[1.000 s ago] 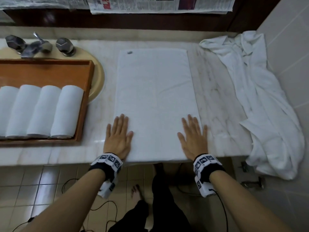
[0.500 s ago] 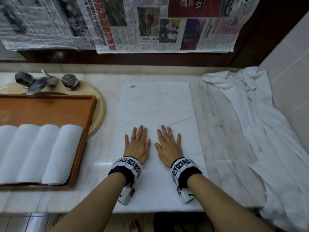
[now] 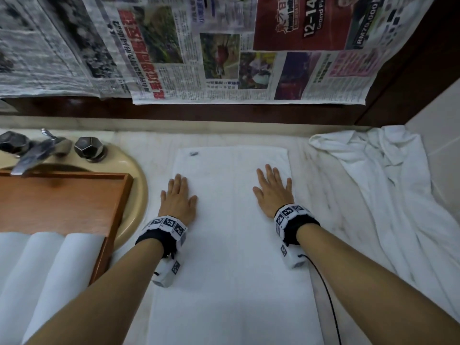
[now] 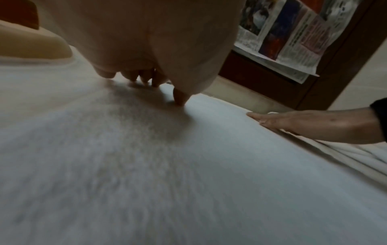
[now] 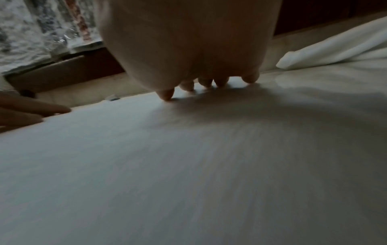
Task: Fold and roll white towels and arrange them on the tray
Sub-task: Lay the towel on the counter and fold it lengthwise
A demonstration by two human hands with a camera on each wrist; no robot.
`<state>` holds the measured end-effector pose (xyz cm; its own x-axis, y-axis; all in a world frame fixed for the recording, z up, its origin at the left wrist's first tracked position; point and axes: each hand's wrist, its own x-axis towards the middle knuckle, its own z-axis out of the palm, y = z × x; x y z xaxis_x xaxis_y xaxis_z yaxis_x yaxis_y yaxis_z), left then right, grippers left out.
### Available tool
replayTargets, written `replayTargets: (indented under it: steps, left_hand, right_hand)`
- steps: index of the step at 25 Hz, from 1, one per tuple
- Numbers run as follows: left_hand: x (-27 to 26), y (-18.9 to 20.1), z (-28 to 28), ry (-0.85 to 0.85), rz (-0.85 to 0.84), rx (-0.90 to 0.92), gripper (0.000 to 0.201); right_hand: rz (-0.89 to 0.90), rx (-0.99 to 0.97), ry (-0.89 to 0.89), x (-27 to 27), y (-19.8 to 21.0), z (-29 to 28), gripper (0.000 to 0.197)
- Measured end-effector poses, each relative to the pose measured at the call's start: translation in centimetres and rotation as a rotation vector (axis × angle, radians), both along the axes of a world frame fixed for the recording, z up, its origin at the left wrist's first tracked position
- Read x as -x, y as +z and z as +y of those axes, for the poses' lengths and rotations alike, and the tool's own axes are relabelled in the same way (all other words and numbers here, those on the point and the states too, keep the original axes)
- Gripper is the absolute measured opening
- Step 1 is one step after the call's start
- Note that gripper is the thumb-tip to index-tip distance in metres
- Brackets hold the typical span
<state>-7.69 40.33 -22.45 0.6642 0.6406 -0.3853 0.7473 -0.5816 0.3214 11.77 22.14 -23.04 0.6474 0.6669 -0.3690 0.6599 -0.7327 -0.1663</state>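
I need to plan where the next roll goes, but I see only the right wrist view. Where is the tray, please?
Observer: The wooden tray lies left of the flat towel, over the sink.
Operator: How many rolls are in it?
Observer: At least three rolled towels show; the head view cuts off the tray's left part.
Operator: Is there room behind them?
Observer: Yes, the tray's far part shows bare wood.

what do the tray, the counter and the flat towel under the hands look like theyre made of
The orange-brown rectangular tray looks like wood with a smooth satin finish, going by the faint grain and raised rim. The pale counter looks like polished marble or similar stone: grey veining, slight sheen. The flat white towel looks like cotton terry; the left wrist view shows a fuzzy, matte pile.
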Motion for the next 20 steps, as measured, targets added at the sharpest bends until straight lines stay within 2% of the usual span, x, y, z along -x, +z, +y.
replayTargets:
  steps: [4,11,15,18,20]
  left_hand:
    - [-1.2,-0.1,1.5,0.03,-0.059,0.02,0.062]
    - [-1.7,-0.2,2.2,0.04,-0.033,0.013,0.063]
    - [-1.5,-0.5,2.3,0.051,-0.042,0.017,0.063]
    - [-1.7,-0.3,2.5,0.059,-0.03,0.019,0.062]
    - [-1.8,0.7,2.4,0.06,-0.014,0.011,0.058]
  right_hand:
    - [-0.029,0.0,-0.077,-6.2,0.0,1.6,0.056]
    - [-0.163,-0.051,-0.026,-12.3,2.1,2.6,0.049]
    - [-0.105,-0.055,0.043,-13.5,4.0,3.1,0.024]
    - [-0.057,-0.115,-0.006,-12.6,6.1,3.3,0.018]
    - [0.066,-0.169,-0.049,-11.1,8.0,3.6,0.023]
